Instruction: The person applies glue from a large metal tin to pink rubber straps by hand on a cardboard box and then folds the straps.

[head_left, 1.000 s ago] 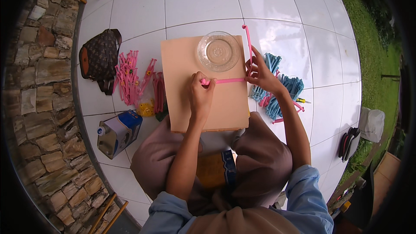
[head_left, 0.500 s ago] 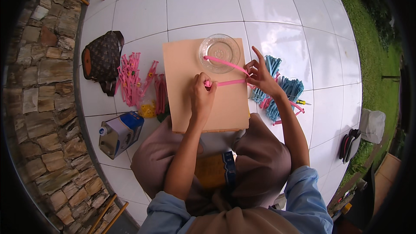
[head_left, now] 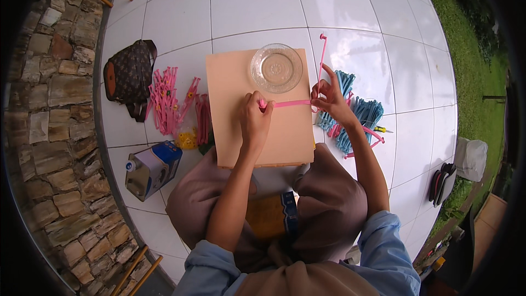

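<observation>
A flat pink strap [head_left: 290, 103] is stretched over a tan board [head_left: 235, 77] between my two hands. My left hand [head_left: 255, 116] is closed on its left end, where a pink knob pokes out by the thumb. At the board's right edge my right hand [head_left: 330, 100] pinches the strap between thumb and fingers, its index finger raised. Past that pinch a loose length of pink strap sticks up and away, ending in a small knob. Beyond my hands a clear glass dish [head_left: 276, 68] stands on the board, with nothing in it.
Pink straps [head_left: 164, 101] are heaped left of the board beside a bag of yellow pieces [head_left: 186, 138]. Bundled blue straps [head_left: 368, 112] and a yellow-handled screwdriver [head_left: 384, 129] lie at right. A brown bag [head_left: 130, 77] and a metal can [head_left: 153, 170] stand on the left.
The strap's loose end has swung from over the glass dish to upright above my right hand. My left hand has stayed nearly in place.
</observation>
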Available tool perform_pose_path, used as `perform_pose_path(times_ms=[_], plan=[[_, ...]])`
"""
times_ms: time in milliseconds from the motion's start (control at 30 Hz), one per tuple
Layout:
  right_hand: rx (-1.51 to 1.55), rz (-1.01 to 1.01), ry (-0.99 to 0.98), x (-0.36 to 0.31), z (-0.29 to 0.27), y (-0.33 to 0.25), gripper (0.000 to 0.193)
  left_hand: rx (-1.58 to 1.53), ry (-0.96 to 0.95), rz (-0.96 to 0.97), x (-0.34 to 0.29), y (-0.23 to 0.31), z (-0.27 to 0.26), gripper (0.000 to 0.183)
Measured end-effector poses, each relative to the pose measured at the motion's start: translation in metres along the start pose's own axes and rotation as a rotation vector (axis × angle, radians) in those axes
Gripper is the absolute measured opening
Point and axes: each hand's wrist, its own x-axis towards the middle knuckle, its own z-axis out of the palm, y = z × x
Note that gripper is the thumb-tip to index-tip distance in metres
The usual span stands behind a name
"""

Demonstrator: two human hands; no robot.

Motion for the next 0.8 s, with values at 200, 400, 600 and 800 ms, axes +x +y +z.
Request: perform_pose_path(times_ms=[200,400,600,800], plan=[[-0.116,-0.032,-0.04,0.003,-0.004,0.0,0.087,0.0,0.006,0.029,-0.001,0.001,0.0,0.025],[-0.112,-0.011,-0.042,0.004,-0.003,-0.001,0.086,-0.025,0.014,0.012,-0.001,-0.002,0.001,0.024],[-0.129,-0.013,-0.046,0.005,-0.005,0.004,0.085,-0.002,0.02,0.028,-0.002,-0.001,0.002,0.025],[-0.151,0.001,-0.021,0.003,-0.007,0.006,0.087,0.207,0.122,0.216,0.002,0.02,-0.004,0.022]])
